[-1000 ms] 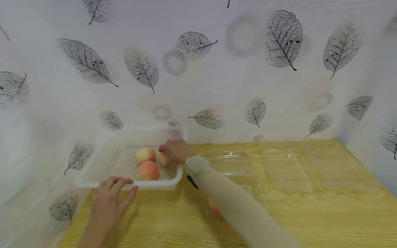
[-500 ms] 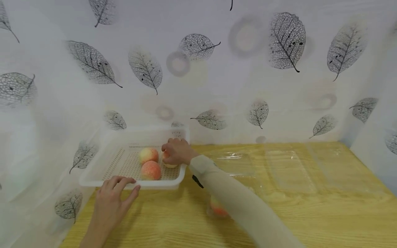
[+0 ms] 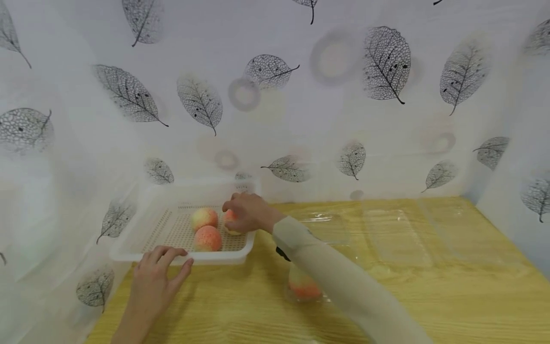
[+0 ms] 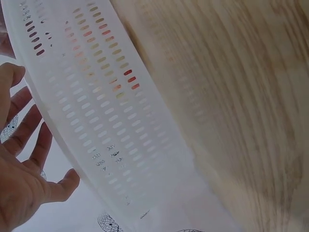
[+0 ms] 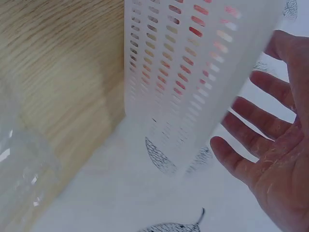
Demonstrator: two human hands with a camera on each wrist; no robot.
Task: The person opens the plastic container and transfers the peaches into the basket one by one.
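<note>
A white perforated basket (image 3: 129, 246) stands at the table's left back, holding three peaches. One yellow-pink peach (image 3: 204, 219) lies behind a redder peach (image 3: 208, 238). Over the third peach (image 3: 230, 220), at the basket's right end, is my right hand (image 3: 249, 213), which partly hides it. In the right wrist view the right hand (image 5: 275, 125) has its fingers spread above the basket's rim, with nothing seen between them. My left hand (image 3: 154, 282) is at the basket's front rim, fingers loosely bent, the thumb near the rim's outside.
Under my right forearm, a peach (image 3: 304, 284) sits in a clear plastic container, partly hidden. More clear plastic containers (image 3: 397, 234) lie on the wood-grain table (image 3: 464, 301) to the right. A leaf-patterned sheet (image 3: 301, 129) hangs behind.
My right hand stays at the basket's right end, shifting slightly so more of the peach beneath it shows. The left hand keeps its place at the rim. The head view shifts a little.
</note>
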